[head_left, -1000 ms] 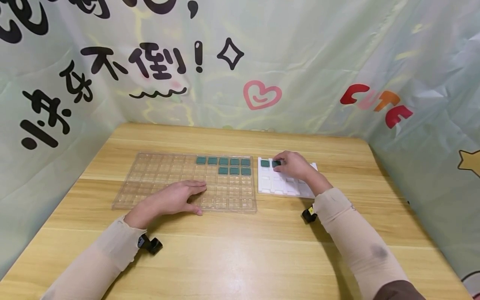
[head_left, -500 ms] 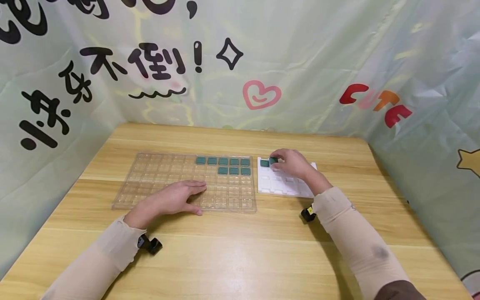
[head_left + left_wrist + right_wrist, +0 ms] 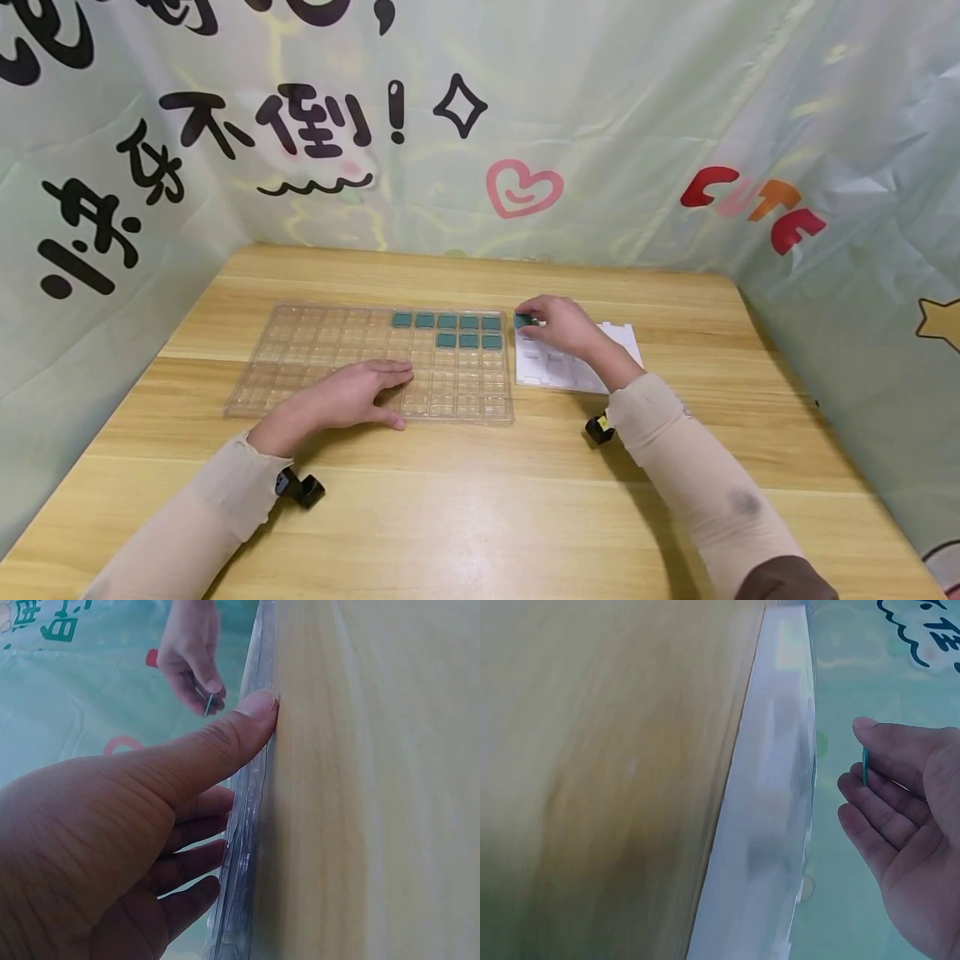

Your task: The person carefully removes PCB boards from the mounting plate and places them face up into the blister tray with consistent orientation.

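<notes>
My right hand (image 3: 564, 325) pinches a thin green square chip (image 3: 865, 766) between thumb and fingertips, above the far left corner of a white compartment tray (image 3: 551, 373). In the right wrist view the chip stands edge-on, apart from the tray. The fingers hide part of that tray, and the other green chip seen there earlier is not visible. Straight-fingered, my left hand (image 3: 352, 396) rests on the near part of a clear plastic tray (image 3: 315, 342), its thumb along the near edge. Several green chips (image 3: 468, 322) lie in the clear tray's two far rows, toward its right.
Both trays lie side by side on a wooden table (image 3: 480, 508), with a narrow gap between them. A printed cloth backdrop (image 3: 615, 167) encloses the back and sides. A small black camera (image 3: 300, 489) is strapped to the left wrist, another (image 3: 599, 429) to the right.
My right hand has lifted the chip out of the white tray's second far compartment and carried it left toward the clear tray. The left hand has stayed in place.
</notes>
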`<move>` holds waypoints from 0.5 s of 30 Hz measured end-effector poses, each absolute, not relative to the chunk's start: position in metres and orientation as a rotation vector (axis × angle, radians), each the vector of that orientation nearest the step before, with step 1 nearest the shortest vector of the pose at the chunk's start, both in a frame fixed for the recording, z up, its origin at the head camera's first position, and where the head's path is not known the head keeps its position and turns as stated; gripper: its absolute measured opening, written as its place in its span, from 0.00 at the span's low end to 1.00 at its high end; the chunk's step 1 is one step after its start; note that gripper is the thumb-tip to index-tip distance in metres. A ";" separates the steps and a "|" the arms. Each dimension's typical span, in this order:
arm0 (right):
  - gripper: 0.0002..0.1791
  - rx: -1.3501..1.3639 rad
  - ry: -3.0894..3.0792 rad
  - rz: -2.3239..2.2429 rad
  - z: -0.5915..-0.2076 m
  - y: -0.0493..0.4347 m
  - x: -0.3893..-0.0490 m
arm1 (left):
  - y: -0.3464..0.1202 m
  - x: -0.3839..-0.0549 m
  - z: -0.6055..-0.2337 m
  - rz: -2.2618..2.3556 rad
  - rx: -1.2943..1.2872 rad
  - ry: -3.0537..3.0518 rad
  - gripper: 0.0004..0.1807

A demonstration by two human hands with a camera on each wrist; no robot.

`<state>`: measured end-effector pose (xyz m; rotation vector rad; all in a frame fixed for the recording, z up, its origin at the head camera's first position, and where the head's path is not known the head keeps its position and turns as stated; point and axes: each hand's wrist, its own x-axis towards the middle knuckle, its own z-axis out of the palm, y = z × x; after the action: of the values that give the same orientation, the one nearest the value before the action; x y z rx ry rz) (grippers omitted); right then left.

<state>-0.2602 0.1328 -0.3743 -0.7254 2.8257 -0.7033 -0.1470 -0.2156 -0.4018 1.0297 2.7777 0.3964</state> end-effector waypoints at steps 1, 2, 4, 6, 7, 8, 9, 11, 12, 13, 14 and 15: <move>0.21 -0.733 2.821 -0.706 -0.374 0.131 -0.260 | -0.216 -0.147 -0.402 0.397 1.029 2.778 0.46; 0.21 -0.741 2.819 -0.704 -0.374 0.129 -0.259 | -0.216 -0.147 -0.402 0.397 1.030 2.778 0.46; 0.21 -0.753 2.816 -0.703 -0.375 0.125 -0.258 | -0.216 -0.147 -0.401 0.396 1.028 2.779 0.47; 0.20 -0.766 2.815 -0.702 -0.376 0.121 -0.258 | -0.216 -0.146 -0.401 0.400 1.024 2.779 0.47; 0.21 -0.772 2.813 -0.704 -0.376 0.119 -0.257 | -0.215 -0.146 -0.401 0.400 1.024 2.779 0.48; 0.21 -0.778 2.814 -0.705 -0.376 0.117 -0.257 | -0.216 -0.146 -0.401 0.399 1.023 2.779 0.48; 0.21 -0.789 2.815 -0.705 -0.376 0.116 -0.257 | -0.216 -0.146 -0.401 0.398 1.022 2.779 0.48; 0.21 -0.810 2.815 -0.707 -0.377 0.112 -0.256 | -0.216 -0.146 -0.401 0.396 1.022 2.779 0.48; 0.21 -0.818 2.816 -0.703 -0.377 0.110 -0.256 | -0.216 -0.146 -0.401 0.394 1.022 2.778 0.48; 0.21 -0.825 2.814 -0.699 -0.377 0.108 -0.255 | -0.216 -0.146 -0.401 0.392 1.022 2.778 0.48; 0.21 -0.830 2.815 -0.694 -0.377 0.106 -0.255 | -0.216 -0.147 -0.402 0.392 1.023 2.778 0.48; 0.21 -0.839 2.815 -0.689 -0.377 0.105 -0.254 | -0.216 -0.147 -0.402 0.393 1.022 2.777 0.48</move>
<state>-0.2541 0.1045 -0.3772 -0.8386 2.8150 -0.6892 -0.1469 -0.2161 -0.4019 1.0224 2.7774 0.3925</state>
